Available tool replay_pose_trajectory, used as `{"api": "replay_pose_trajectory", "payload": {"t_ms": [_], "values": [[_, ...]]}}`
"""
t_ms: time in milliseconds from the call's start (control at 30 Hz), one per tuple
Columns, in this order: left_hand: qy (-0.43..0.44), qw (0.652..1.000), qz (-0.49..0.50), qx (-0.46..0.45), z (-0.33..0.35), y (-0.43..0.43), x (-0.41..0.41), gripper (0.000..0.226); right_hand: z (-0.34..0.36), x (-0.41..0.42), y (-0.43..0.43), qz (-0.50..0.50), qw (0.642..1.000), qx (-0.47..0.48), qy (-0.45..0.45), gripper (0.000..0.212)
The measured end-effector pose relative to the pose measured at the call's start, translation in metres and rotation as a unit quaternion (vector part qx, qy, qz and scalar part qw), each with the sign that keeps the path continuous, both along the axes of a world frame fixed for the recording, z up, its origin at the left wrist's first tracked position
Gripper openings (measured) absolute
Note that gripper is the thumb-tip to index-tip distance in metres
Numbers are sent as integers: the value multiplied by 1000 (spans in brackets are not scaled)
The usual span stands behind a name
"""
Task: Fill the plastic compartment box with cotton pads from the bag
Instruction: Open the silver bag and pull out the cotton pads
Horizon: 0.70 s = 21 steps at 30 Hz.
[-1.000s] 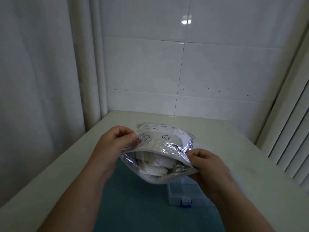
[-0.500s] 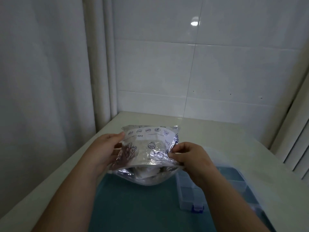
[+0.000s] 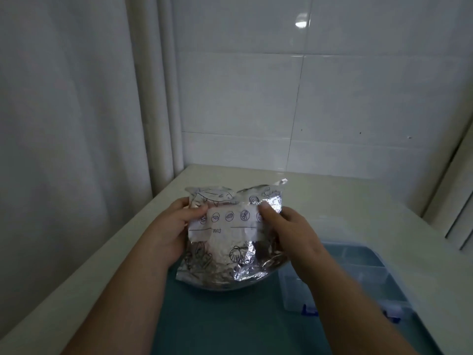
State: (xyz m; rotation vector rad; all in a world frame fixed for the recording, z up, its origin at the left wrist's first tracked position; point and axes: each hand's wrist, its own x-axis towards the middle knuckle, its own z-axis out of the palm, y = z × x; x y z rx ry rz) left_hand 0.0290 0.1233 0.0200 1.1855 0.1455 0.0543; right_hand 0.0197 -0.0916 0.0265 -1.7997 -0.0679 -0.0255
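The left hand [image 3: 171, 226] and right hand [image 3: 289, 231] hold a silver foil bag [image 3: 230, 262] between them, at the centre of the scene, over the far edge of a teal mat [image 3: 230, 326]. Left grip: clamped on the bag's left edge, thumb on the near face beside a white label strip [image 3: 225, 226], fingers behind. Right grip: clamped on the bag's right edge in like manner, thumb tip at the label's upper right corner. The bag is crumpled and printed with line-drawn icons; its contents cannot be made out, and whether its lower edge touches the mat cannot be told. The plastic compartment box [image 3: 358, 278] lies on the mat to the right of the bag, just beside it and partly behind the right forearm; it is clear, with inner dividers visible and two blue latches [image 3: 309, 311] on its near side. No hand touches it. The mat lies on a pale tabletop [image 3: 332, 198]. A white tiled wall [image 3: 307, 98] stands at the far side, and a pale curtain [image 3: 64, 124] hangs at the left.
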Motion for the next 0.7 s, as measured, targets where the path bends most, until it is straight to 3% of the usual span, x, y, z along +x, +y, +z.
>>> {"api": "replay_pose_trajectory", "payload": {"t_ms": [133,200,267,333,433,567,700], "values": [[8,999,-23,-39,0,0,1,53,-1,-2,2,-7,999,-18,-31,47],[13,999,-17,-30,0,0,2,42,1,-2,2,-16,998,-27,-54,27],[19,1000,-1,-17,1,-1,3,23,-1,-1,4,-29,996,-39,-76,20],[16,1000,18,3,1,-1,2,17,-2,-1,7,-46,994,-46,-88,20],[-11,999,39,18,3,-1,0,32,-4,-2,6,0,997,7,-79,21],[-67,987,116,90,7,-12,-5,7,-8,-3,7,81,994,21,-73,49],[-125,951,166,229,10,-19,-9,2,-10,-2,13,20,996,5,-83,36]]}}
